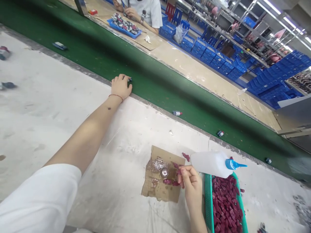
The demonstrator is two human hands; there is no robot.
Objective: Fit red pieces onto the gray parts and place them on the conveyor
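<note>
My left hand point(121, 86) reaches onto the green conveyor belt point(155, 85), its fingers curled over a small dark grey part point(130, 79) that mostly hides beneath them. Above a torn piece of cardboard point(155, 191), my right hand point(191, 184) has thumb and fingers pinched on a small maroon plastic piece point(176, 165). Close by that hand, more maroon pieces point(167, 182) lie on the cardboard, beside a shiny wet patch and a round metal-looking object point(164, 172). A white squeeze bottle point(209, 162) with a blue nozzle lies on its side just right of it.
A green basket point(208, 200) full of maroon pieces stands at the lower right. Several small grey-and-red parts point(177, 113) sit along the belt. Across it, a person point(143, 14) works by a blue tray point(125, 30) of parts. Blue crates point(209, 53) line the back.
</note>
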